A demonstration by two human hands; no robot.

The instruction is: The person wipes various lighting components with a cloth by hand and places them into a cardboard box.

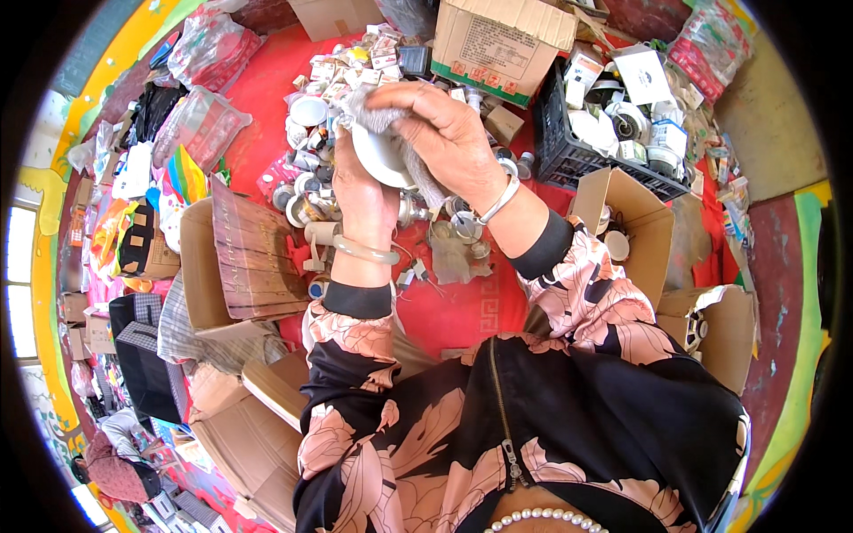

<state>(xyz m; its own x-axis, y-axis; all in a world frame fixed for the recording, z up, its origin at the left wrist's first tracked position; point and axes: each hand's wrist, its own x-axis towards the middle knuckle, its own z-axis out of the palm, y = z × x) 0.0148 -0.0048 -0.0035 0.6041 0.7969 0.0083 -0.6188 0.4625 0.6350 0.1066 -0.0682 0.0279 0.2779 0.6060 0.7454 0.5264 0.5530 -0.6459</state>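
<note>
Raised over the pile, a round white dish-like part (380,160), perhaps a lamp fitting, is gripped at its left edge by my left hand (362,191). My right hand (451,142) pinches a grey cloth (421,176) and presses it against the part's upper rim. The cloth hangs down along the part's right side. My left fingertips are partly hidden behind the part. Beneath my hands lie loose white round fittings (308,111), small boxes (384,58) and a crumpled clear plastic bag (460,253), on a red covering (267,82).
A black plastic crate (569,164) full of white fittings stands at the right. Open cardboard boxes flank me, one (644,226) on the right and one (203,258) on the left. A large closed carton (502,44) sits ahead. A person (123,466) is at the far lower left.
</note>
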